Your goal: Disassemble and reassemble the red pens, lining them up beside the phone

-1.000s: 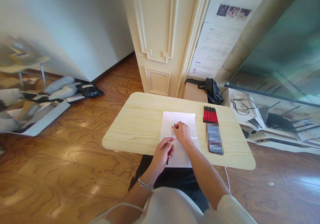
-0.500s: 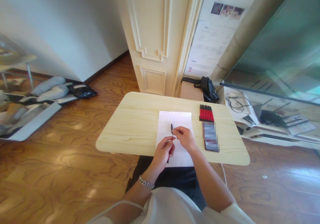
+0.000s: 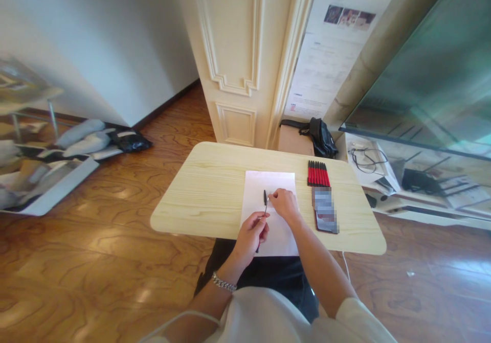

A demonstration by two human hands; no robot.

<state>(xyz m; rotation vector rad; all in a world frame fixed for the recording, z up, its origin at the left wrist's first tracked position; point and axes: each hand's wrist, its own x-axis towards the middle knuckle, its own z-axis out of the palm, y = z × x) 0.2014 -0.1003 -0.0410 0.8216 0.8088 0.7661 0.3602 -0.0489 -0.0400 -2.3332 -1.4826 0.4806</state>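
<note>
My left hand (image 3: 251, 234) is closed around a red pen barrel (image 3: 259, 245), mostly hidden by the fingers. From its upper end a thin pen refill (image 3: 266, 208) sticks out. My right hand (image 3: 284, 203) pinches at the top end of that refill; whether a smaller part is between the fingertips cannot be made out. A black pen tip section (image 3: 264, 197) lies on the white paper (image 3: 255, 179), just left of my right fingertips. Both hands are over the paper.
Several red-and-black pens (image 3: 318, 174) lie side by side at the table's right, above a phone (image 3: 326, 215) with a blurred screen. The pale wooden table (image 3: 199, 195) stands before a cream panelled door (image 3: 233, 36). A black bag (image 3: 321, 137) rests behind it.
My right hand has moved slightly up and away from my left hand, and more of the refill shows between them. The black tip section now lies apart from my right fingers.
</note>
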